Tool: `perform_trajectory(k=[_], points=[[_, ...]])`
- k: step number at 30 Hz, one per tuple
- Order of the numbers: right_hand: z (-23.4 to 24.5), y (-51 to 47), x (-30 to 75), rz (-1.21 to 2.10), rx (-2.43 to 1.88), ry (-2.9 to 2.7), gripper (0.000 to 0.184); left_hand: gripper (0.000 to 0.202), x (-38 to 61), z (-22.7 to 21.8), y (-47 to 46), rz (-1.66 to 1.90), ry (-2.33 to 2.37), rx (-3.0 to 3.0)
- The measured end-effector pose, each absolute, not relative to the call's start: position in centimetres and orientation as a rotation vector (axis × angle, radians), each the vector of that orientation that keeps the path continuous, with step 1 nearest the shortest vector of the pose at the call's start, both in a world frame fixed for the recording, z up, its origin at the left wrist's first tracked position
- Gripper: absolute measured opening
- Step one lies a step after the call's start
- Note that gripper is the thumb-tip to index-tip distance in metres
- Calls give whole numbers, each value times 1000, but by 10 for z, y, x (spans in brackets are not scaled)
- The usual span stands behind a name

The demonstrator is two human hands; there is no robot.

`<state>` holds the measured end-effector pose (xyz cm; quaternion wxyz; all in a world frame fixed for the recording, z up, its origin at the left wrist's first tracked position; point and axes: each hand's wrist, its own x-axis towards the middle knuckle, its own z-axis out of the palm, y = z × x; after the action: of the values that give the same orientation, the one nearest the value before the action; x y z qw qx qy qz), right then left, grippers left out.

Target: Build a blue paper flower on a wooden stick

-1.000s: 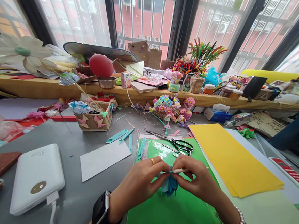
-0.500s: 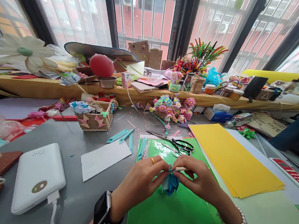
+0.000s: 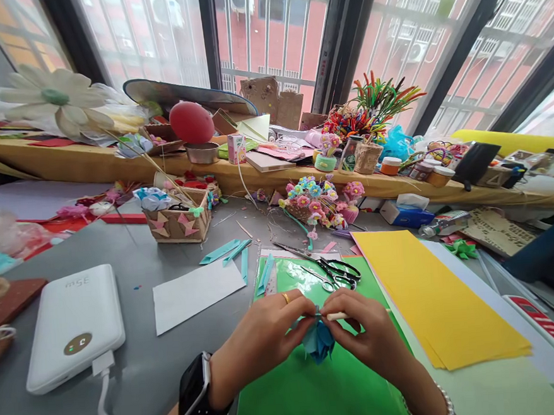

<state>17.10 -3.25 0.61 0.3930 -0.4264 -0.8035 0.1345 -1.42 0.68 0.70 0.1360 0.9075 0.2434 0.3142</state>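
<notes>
A blue paper flower [image 3: 319, 342] hangs head down between my hands, above a green sheet [image 3: 313, 388]. My left hand [image 3: 278, 324], with a ring and a dark watch, pinches the flower's narrow base between thumb and fingertips. Opposite it, my right hand [image 3: 363, 321] is closed at the same base, its thumb and forefinger pressed there. A short pale stick [image 3: 336, 316] pokes out from between the right fingers. Black-handled scissors [image 3: 338, 269] lie just beyond my hands. Folded blue paper strips [image 3: 265, 274] rest to their left.
White paper [image 3: 198, 295] and a power bank [image 3: 74, 326] with its cable lie on the left. Yellow sheets [image 3: 439, 297] cover the right side. Farther back stand a cardboard basket [image 3: 178, 224], a bunch of small flowers [image 3: 317, 201] and a tissue box [image 3: 405, 213].
The view has shifted slightly, so everything sits a little further right. Both hands keep their pinch at the flower's base, with hardly any movement.
</notes>
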Motion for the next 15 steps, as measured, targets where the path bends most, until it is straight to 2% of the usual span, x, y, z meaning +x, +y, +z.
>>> perform_trajectory(k=[9,15], points=[[4,-30,175,378,-1165,-2100,8,8,-13,3,9,876,742,2676],[4,-30,174,423,-1193,-2085,8,6,-15,5,11,802,721,2408]])
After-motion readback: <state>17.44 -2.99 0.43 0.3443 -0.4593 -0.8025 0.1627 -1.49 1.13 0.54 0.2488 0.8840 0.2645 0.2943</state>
